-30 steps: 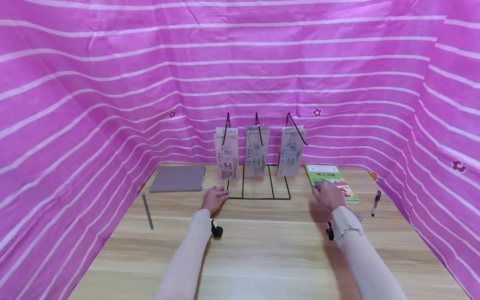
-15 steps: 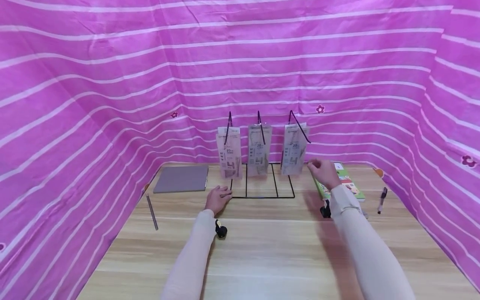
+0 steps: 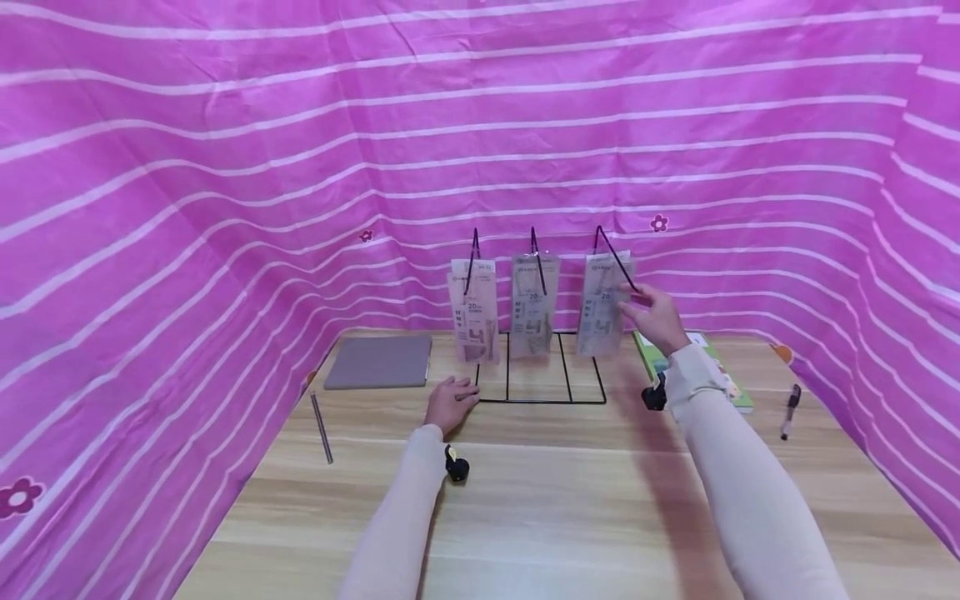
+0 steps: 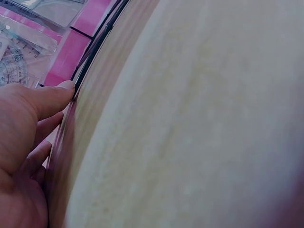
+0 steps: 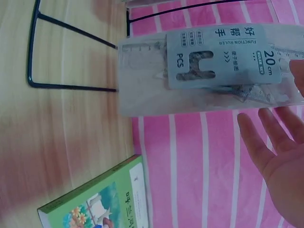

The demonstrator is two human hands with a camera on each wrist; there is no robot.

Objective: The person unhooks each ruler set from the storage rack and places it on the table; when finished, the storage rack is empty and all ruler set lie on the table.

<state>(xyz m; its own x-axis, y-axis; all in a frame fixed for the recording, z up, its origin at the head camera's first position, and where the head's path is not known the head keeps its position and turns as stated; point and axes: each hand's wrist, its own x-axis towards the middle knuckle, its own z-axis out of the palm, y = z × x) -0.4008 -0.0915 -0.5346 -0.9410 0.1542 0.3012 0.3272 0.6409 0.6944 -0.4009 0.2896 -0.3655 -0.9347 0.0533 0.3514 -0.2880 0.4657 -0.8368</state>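
A black wire display rack (image 3: 542, 402) stands on the table with three hooks, each bearing ruler sets in clear sleeves. My left hand (image 3: 452, 404) rests at the rack's front left corner; in the left wrist view its thumb (image 4: 59, 97) touches the black wire. Beside the rightmost ruler set (image 3: 600, 317), close to the hook's tip, is my right hand (image 3: 658, 319). In the right wrist view its fingers (image 5: 270, 137) are spread just past the sleeve's edge, and the thumb overlaps the sleeve. The other ruler sets hang in the middle (image 3: 532, 317) and at the left (image 3: 472, 321).
A grey notebook (image 3: 378, 362) lies left of the rack, with a thin dark stick (image 3: 322, 428) in front of it. To the right are a green book (image 3: 738, 392), partly behind my right arm, and a pen (image 3: 791, 412). Pink striped cloth (image 3: 480, 142) surrounds the table.
My right hand has risen from over the green book, moving up and left to the rightmost ruler set. The left hand keeps its place at the rack corner. The head view has shifted slightly.
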